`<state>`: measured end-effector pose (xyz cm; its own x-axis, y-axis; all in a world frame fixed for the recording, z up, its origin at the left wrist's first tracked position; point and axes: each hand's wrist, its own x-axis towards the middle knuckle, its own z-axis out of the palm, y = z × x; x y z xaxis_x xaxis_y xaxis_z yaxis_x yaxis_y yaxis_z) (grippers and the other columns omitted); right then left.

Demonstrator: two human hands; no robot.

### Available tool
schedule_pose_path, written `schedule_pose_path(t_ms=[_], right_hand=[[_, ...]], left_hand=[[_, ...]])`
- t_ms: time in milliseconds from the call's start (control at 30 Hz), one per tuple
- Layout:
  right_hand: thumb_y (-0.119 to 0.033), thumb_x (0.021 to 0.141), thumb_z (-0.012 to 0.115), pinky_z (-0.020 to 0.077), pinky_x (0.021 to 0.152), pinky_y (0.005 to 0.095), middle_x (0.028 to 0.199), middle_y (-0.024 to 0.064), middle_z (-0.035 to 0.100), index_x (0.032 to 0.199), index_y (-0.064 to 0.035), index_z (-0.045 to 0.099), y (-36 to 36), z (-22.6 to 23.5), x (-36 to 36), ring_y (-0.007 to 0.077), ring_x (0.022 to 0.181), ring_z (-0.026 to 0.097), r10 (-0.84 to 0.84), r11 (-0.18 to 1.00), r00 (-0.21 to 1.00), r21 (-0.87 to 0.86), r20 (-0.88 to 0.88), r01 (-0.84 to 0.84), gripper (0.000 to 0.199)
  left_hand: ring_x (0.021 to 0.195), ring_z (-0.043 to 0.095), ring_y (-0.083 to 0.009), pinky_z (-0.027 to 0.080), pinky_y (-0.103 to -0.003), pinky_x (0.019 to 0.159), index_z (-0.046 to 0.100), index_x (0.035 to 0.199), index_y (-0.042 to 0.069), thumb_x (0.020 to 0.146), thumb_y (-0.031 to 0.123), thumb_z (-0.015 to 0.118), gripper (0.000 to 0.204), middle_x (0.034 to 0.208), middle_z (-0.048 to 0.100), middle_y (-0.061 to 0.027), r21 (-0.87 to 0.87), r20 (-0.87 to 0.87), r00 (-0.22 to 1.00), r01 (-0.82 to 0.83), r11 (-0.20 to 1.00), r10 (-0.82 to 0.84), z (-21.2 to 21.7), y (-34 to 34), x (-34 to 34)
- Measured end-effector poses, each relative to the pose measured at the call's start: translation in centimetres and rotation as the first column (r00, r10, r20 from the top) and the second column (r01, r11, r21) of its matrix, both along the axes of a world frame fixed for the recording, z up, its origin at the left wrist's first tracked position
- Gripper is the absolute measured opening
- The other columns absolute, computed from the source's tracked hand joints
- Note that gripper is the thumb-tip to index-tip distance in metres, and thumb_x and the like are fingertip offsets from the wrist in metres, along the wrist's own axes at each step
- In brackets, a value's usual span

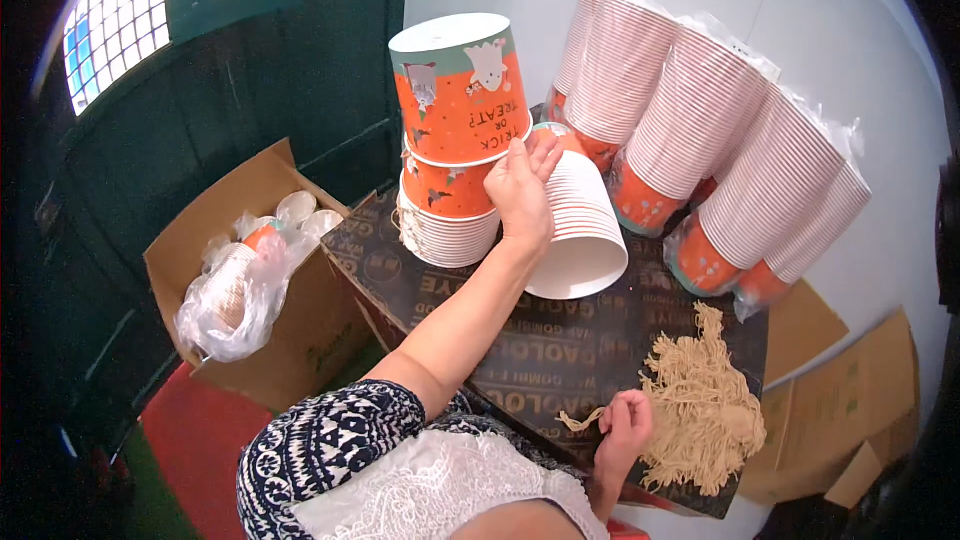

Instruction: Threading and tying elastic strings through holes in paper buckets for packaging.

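Note:
My left hand (522, 190) reaches to a tall upright pile of paper buckets. Its fingers are stretched out, and its thumb is at the lower rim of the topmost orange-and-green bucket (455, 90), whose pictures are upside down. Below it stands a nested stack (448, 230) with white rims and a bit of tan cord along its left side. Just right of this hand, another nested stack (580, 210) lies tilted, its white mouth facing me. My right hand (625, 425) is closed on strands of tan cord (578, 422), beside a heap of cut cords (703, 400).
Several plastic-wrapped bucket stacks (690, 100) stand along the table's (530, 350) back right, near the wall. Left of the table, an open carton (290, 340) holds bagged buckets (235, 285). Flattened cardboard (830, 420) leans at the right. A dark green wall (290, 50) stands behind the carton.

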<state>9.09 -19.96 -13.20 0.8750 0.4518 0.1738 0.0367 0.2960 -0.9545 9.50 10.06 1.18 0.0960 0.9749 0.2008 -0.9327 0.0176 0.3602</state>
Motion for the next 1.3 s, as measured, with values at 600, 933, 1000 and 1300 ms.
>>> schedule_pose_path(t_ms=[600, 933, 1000, 1300], right_hand=[[-0.002, 0.094, 0.058, 0.0336, 0.057, 0.0182, 0.077, -0.0066, 0.048, 0.098, -0.0028, 0.059, -1.1, 2.6, 1.4, 0.0008, 0.066, 0.041, -0.019, 0.976, 0.955, -0.204, 0.296, 0.082, 0.004], [-0.002, 0.087, 0.065, 0.0440, 0.062, 0.0245, 0.082, 0.0034, 0.057, 0.103, 0.0004, 0.059, 3.0, 7.5, 4.2, 0.0096, 0.067, 0.052, 0.194, 0.913, 0.761, -0.398, 0.618, 0.090, 0.017], [-0.004, 0.085, 0.065, 0.0514, 0.071, 0.0341, 0.097, 0.0146, 0.060, 0.104, -0.0008, 0.056, 4.2, 8.3, 4.7, 0.0233, 0.077, 0.063, 0.258, 0.845, 0.803, -0.528, 0.537, 0.082, 0.020], [-0.019, 0.088, 0.068, 0.0509, 0.080, 0.0455, 0.113, 0.0211, 0.060, 0.118, 0.0006, 0.052, 10.3, 5.0, 10.4, 0.0385, 0.097, 0.063, 0.251, 0.771, 0.497, -0.482, 0.831, 0.416, 0.039]], left_hand=[[0.126, 0.049, -0.0289, 0.037, -0.039, 0.108, 0.063, 0.111, -0.004, 0.097, 0.009, 0.049, 0.024, 0.132, 0.052, -0.0192, 0.784, -0.494, 0.682, 0.080, 0.616, 0.540, -5.3, -3.7, -8.6], [0.132, 0.039, -0.0455, 0.033, -0.050, 0.110, 0.052, 0.125, -0.003, 0.087, 0.007, 0.061, 0.041, 0.143, 0.036, -0.0293, 0.905, -0.368, 0.515, 0.388, 0.173, 0.774, -6.7, -2.2, -9.0], [0.132, 0.038, -0.0456, 0.033, -0.050, 0.110, 0.053, 0.125, -0.004, 0.089, 0.010, 0.059, 0.039, 0.142, 0.037, -0.0288, 0.919, -0.321, 0.484, 0.368, 0.144, 0.814, -6.1, -1.4, -8.0], [0.129, 0.044, -0.0449, 0.034, -0.050, 0.109, 0.056, 0.121, -0.003, 0.086, 0.026, 0.070, 0.048, 0.135, 0.047, -0.0283, 0.883, -0.364, 0.521, 0.458, 0.107, 0.772, -4.6, 1.4, -4.0]])
